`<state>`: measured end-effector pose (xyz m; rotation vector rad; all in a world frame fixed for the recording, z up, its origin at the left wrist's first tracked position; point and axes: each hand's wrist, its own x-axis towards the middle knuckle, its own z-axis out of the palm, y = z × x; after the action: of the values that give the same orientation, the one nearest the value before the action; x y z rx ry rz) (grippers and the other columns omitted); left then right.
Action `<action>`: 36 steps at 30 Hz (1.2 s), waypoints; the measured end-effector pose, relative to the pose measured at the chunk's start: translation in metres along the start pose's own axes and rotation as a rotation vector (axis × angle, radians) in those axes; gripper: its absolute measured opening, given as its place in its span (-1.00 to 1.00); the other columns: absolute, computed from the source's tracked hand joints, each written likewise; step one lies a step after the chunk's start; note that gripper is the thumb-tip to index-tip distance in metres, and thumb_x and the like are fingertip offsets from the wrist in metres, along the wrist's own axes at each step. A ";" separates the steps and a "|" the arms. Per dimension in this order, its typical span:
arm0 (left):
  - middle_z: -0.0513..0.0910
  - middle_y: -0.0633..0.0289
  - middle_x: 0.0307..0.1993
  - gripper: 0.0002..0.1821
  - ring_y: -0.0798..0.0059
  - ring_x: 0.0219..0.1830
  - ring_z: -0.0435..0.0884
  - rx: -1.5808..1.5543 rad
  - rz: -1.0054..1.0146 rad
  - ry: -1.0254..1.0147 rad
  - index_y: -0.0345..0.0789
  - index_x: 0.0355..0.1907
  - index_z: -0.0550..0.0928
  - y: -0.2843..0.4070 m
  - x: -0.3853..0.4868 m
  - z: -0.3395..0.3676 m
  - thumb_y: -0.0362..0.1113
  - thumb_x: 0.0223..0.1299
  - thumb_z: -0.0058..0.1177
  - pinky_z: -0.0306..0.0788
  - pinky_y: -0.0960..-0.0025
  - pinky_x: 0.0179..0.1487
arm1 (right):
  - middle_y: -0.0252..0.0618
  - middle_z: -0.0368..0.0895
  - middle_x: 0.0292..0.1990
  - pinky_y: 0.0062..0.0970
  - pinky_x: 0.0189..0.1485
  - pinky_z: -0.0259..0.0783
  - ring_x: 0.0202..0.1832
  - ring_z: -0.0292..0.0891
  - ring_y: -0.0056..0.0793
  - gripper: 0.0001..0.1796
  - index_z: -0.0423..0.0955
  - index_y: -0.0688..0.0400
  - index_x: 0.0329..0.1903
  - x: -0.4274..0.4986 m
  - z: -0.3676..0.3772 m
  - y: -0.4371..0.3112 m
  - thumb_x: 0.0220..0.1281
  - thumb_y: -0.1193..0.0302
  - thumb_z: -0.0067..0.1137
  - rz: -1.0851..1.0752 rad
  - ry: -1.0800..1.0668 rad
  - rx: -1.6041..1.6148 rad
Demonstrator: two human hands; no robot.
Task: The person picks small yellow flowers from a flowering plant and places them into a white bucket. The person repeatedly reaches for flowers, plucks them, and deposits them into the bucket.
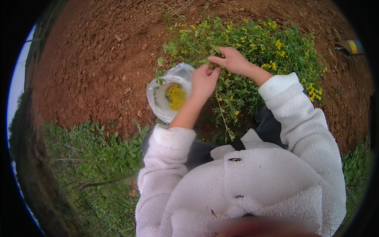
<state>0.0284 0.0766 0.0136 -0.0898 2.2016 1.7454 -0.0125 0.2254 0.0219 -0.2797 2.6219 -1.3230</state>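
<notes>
My left hand has its thumb and fingers closed on a thin green plant stem, which hangs down below it and ends in small buds. Just above and to the right, my right hand reaches in among the leaves, its thumb and forefinger extended. Whether those fingertips pinch a sprig cannot be made out. Both hands are over a heap of leafy plants with yellow flowers. Beside my left wrist stands a round whitish container with a clear plastic bag around its rim. Picked yellow flower heads lie inside, partly hidden by my forearm.
Bare reddish-brown soil with clods stretches beyond the plants and to the left. Low green weeds with dry twigs grow at lower left. At far right lies a tube-like object with a yellow band. My dark-trousered legs are close below the plants.
</notes>
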 end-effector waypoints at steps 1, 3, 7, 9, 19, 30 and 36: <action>0.58 0.36 -0.59 -0.84 0.80 -0.66 0.32 0.073 0.050 -0.005 -0.37 -0.42 0.52 0.002 0.000 -0.001 -0.30 0.13 0.07 0.15 0.64 -0.59 | 0.03 0.40 -0.54 -0.25 -0.36 0.26 -0.46 0.34 -0.08 -0.46 0.37 0.34 -0.51 0.000 0.000 0.001 0.05 0.01 0.13 -0.016 -0.003 -0.042; 0.59 0.35 -0.54 -0.81 0.77 -0.61 0.37 0.212 0.038 -0.055 -0.37 -0.39 0.54 0.008 0.000 -0.009 -0.27 0.12 0.08 0.19 0.62 -0.54 | 0.01 0.36 -0.57 -0.23 -0.38 0.23 -0.46 0.32 -0.09 -0.48 0.33 0.31 -0.55 0.000 0.001 0.004 0.09 0.04 0.09 -0.082 0.038 -0.036; 0.59 0.31 -0.35 -0.60 0.66 -0.40 0.47 0.199 0.007 -0.130 -0.41 -0.15 0.50 0.024 0.008 -0.030 -0.14 0.07 0.14 0.31 0.56 -0.34 | 0.00 0.36 -0.57 -0.23 -0.37 0.21 -0.45 0.31 -0.10 -0.52 0.33 0.30 -0.58 -0.002 0.002 0.003 0.15 0.10 0.04 -0.147 0.069 0.015; 0.58 0.27 -0.36 -0.46 0.57 -0.38 0.49 -0.292 0.022 -0.056 -0.47 -0.05 0.45 0.027 0.011 -0.035 -0.09 0.03 0.17 0.35 0.52 -0.29 | -0.02 0.33 -0.61 -0.23 -0.41 0.21 -0.51 0.28 -0.12 -0.51 0.33 0.30 -0.58 -0.002 0.006 -0.002 0.14 0.09 0.06 -0.154 0.023 0.114; 0.58 0.28 -0.42 -0.75 0.62 -0.34 0.49 -0.254 -0.027 0.044 -0.35 -0.26 0.46 0.022 0.012 -0.028 -0.34 0.03 0.18 0.33 0.55 -0.22 | -0.01 0.35 -0.64 -0.23 -0.42 0.23 -0.53 0.30 -0.07 -0.50 0.33 0.31 -0.61 -0.025 0.018 -0.020 0.10 0.08 0.11 -0.271 -0.184 -0.136; 0.59 0.26 -0.43 -0.83 0.62 -0.42 0.52 -0.574 -0.067 0.105 -0.35 -0.37 0.48 0.019 0.016 -0.037 -0.43 -0.01 0.18 0.36 0.53 -0.38 | -0.04 0.45 -0.56 -0.26 -0.37 0.28 -0.46 0.40 -0.12 -0.65 0.41 0.28 -0.46 -0.016 0.011 -0.015 0.19 0.21 -0.03 -0.208 -0.118 0.077; 0.58 0.23 -0.44 -0.84 0.61 -0.50 0.50 -0.595 -0.090 0.179 -0.33 -0.36 0.46 0.018 0.020 -0.039 -0.47 0.00 0.15 0.40 0.57 -0.42 | -0.09 0.47 -0.55 -0.29 -0.34 0.31 -0.45 0.42 -0.16 -0.69 0.43 0.25 -0.45 -0.016 0.012 -0.013 0.23 0.28 -0.15 -0.162 -0.095 0.176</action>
<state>-0.0030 0.0471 0.0324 -0.4895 1.6751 2.3515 0.0073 0.2122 0.0267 -0.5235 2.4287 -1.5398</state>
